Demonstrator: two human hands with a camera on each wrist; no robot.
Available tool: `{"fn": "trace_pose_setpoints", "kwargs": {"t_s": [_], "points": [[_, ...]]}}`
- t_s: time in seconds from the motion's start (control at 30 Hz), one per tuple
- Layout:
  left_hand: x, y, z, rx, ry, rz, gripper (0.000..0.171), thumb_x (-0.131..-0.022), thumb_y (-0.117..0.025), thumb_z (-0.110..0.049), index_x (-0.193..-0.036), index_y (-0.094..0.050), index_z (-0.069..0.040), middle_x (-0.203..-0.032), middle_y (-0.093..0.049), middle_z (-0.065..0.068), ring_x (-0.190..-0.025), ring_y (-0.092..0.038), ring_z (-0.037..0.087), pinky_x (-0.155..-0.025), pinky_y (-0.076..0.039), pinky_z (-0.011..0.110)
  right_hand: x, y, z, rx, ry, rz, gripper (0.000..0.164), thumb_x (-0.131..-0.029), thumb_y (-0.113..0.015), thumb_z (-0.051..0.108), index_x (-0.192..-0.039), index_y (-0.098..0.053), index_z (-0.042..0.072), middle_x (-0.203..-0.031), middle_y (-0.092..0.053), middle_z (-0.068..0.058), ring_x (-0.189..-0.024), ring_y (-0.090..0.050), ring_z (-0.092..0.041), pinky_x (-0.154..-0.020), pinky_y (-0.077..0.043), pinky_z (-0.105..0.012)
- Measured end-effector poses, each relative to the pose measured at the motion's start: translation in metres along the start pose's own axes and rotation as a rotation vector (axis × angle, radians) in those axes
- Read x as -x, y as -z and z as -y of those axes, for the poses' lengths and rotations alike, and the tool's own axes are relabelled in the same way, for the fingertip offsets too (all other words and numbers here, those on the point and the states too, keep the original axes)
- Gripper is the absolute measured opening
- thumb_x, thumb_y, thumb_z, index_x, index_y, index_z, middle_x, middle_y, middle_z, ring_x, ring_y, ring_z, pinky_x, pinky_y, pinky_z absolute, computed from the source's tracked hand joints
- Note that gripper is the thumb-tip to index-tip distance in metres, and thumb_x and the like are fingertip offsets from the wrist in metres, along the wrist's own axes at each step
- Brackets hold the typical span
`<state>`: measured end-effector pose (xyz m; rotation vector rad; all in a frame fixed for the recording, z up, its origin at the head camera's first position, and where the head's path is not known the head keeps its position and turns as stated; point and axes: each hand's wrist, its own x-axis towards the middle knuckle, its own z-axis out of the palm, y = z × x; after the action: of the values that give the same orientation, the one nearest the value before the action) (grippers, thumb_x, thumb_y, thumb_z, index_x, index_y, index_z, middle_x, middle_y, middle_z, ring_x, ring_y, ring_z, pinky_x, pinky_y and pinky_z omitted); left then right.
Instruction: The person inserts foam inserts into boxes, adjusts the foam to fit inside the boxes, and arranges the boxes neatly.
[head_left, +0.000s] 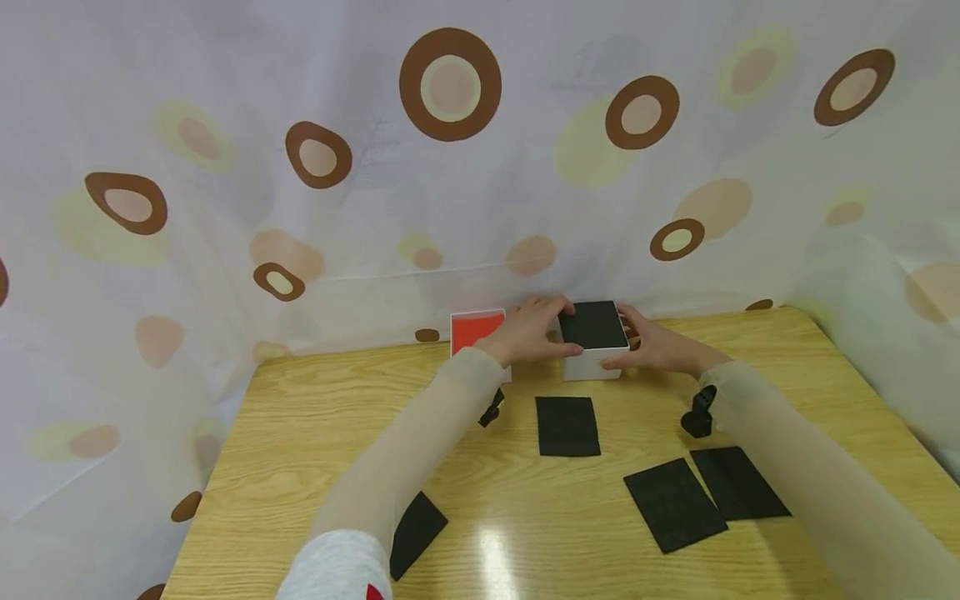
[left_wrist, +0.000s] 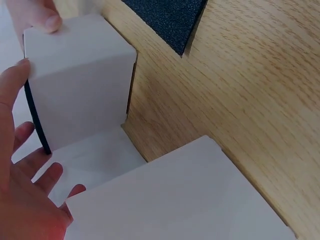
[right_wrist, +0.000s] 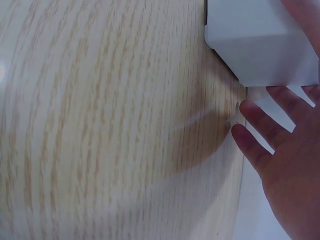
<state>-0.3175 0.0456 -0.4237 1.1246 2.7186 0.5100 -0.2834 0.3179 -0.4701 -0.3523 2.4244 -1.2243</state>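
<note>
A white box [head_left: 591, 367] stands at the back of the table with a black square sheet [head_left: 594, 325] lying over its top. My right hand [head_left: 663, 348] holds the box at its right side, thumb against the front face and fingers around toward the back. Spread wide at the left edge of the sheet is my left hand [head_left: 528, 331], its thumb at the near corner and its fingers at the far one. In the left wrist view the left thumb [left_wrist: 15, 82] meets the sheet's thin dark edge [left_wrist: 37, 117].
Left of the box stands another white box with a red top [head_left: 472, 327], partly behind the left hand. Several black squares lie on the wooden table [head_left: 315, 442], one in the middle [head_left: 567, 426], two at right [head_left: 675, 505]. A patterned curtain [head_left: 360, 225] hangs behind.
</note>
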Motion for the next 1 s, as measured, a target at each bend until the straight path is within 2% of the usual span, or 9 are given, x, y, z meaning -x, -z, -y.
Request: {"fn": "trace_pose_setpoints", "kwargs": {"t_s": [0.4,0.6,0.73,0.83,0.93,1.0], "points": [[-0.003,-0.006,0.003,0.006,-0.014,0.034,0.066,-0.096,-0.070,-0.057,-0.147,-0.047,-0.021,-0.158,-0.044,0.002,-0.146,-0.037,0.023,-0.119,-0.033,0.050,-0.002,0.000,0.001,-0.007,0.008,-0.009,0.107,-0.094,-0.080,0.034,-0.166,-0.002,0.018,-0.161,-0.027,-0.029,-0.137,-0.042,-0.049,-0.111,-0.037,-0.066],[-0.002,-0.006,0.002,0.026,0.000,0.059,0.071,-0.095,-0.070,-0.057,-0.150,-0.044,-0.021,-0.169,-0.030,0.003,-0.153,-0.029,0.024,-0.122,-0.027,0.056,-0.002,0.001,0.001,-0.010,0.012,-0.006,0.107,-0.094,-0.080,0.033,-0.166,-0.002,0.018,-0.159,-0.029,-0.029,-0.135,-0.044,-0.048,-0.109,-0.038,-0.066],[-0.002,-0.006,0.000,-0.020,-0.004,0.053,0.074,-0.094,-0.068,-0.062,-0.151,-0.045,-0.022,-0.172,-0.022,0.004,-0.158,-0.021,0.024,-0.124,-0.025,0.055,-0.002,0.002,0.000,-0.018,0.022,-0.002,0.106,-0.095,-0.079,0.031,-0.166,-0.002,0.018,-0.159,-0.031,-0.028,-0.135,-0.046,-0.047,-0.108,-0.039,-0.064],[-0.002,-0.006,-0.003,-0.076,-0.032,0.004,0.073,-0.093,-0.068,-0.064,-0.151,-0.048,-0.024,-0.171,-0.025,0.004,-0.157,-0.023,0.023,-0.124,-0.025,0.053,-0.002,0.002,-0.002,-0.030,0.032,0.006,0.105,-0.095,-0.079,0.030,-0.166,-0.002,0.019,-0.158,-0.031,-0.027,-0.133,-0.047,-0.046,-0.106,-0.042,-0.060],[-0.001,-0.007,-0.007,-0.154,-0.078,-0.039,0.072,-0.092,-0.069,-0.066,-0.151,-0.051,-0.028,-0.163,-0.035,0.002,-0.150,-0.032,0.022,-0.122,-0.027,0.050,-0.002,0.001,-0.004,-0.043,0.035,0.014,0.103,-0.096,-0.078,0.029,-0.166,-0.003,0.020,-0.158,-0.032,-0.026,-0.132,-0.048,-0.045,-0.103,-0.044,-0.057],[-0.001,-0.008,-0.010,-0.208,-0.102,-0.041,0.072,-0.092,-0.068,-0.067,-0.152,-0.051,-0.031,-0.157,-0.041,0.000,-0.145,-0.038,0.021,-0.120,-0.029,0.048,-0.002,0.001,-0.005,-0.044,0.030,0.014,0.103,-0.096,-0.078,0.029,-0.166,-0.003,0.021,-0.158,-0.031,-0.025,-0.132,-0.048,-0.045,-0.102,-0.045,-0.056]]}}
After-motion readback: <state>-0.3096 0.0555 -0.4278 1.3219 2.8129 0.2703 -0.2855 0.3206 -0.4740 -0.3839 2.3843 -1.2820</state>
